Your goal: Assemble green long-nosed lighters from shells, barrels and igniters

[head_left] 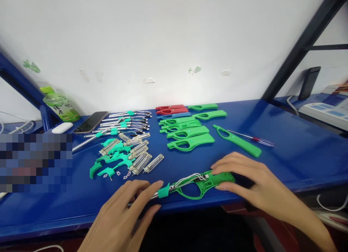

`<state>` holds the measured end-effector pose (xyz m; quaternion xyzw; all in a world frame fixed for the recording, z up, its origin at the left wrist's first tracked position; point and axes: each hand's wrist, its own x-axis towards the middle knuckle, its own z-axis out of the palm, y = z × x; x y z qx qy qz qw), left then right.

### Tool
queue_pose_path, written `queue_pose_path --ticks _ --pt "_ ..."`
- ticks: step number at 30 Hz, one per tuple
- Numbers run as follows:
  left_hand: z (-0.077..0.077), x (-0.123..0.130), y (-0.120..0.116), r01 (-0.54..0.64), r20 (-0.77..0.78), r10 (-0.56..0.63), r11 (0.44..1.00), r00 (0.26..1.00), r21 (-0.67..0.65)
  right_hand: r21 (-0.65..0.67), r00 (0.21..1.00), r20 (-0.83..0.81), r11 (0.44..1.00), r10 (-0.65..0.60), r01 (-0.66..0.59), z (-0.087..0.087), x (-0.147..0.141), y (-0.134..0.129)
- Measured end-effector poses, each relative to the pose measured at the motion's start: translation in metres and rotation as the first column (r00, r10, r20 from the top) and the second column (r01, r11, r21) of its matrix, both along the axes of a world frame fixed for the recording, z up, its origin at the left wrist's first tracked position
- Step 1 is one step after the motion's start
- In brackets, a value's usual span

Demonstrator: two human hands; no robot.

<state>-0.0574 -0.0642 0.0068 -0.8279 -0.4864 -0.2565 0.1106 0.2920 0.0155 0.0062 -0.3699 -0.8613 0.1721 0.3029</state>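
Note:
Near the front edge of the blue table lies a green lighter housing half, its hollow side up. My right hand grips its wide handle end between thumb and fingers. My left hand pinches a metal lighter tube with a teal collar, at the housing's narrow end. White wires run from the tube into the housing, ending at a small black and white part close to my right fingertips. My left fingers hide the tube's far end.
Behind are several green housing halves, red ones, wired metal tubes, clear fuel tanks and teal triggers. A screwdriver lies right, beside another green half. A phone and bottle sit back left.

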Motion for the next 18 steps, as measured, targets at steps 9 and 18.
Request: queue_pose_path --ticks 9,18 --pt "-0.0033 0.0051 0.0026 0.078 0.117 -0.074 0.997 0.99 -0.026 0.007 1.0 0.013 1.0 0.005 -0.005 -0.0018 0.0014 0.0007" --pt "0.0031 0.0099 -0.0044 0.053 0.164 -0.035 0.993 0.986 -0.104 -0.001 1.0 0.01 1.0 0.0 0.0 -0.002 0.0007 0.0004"
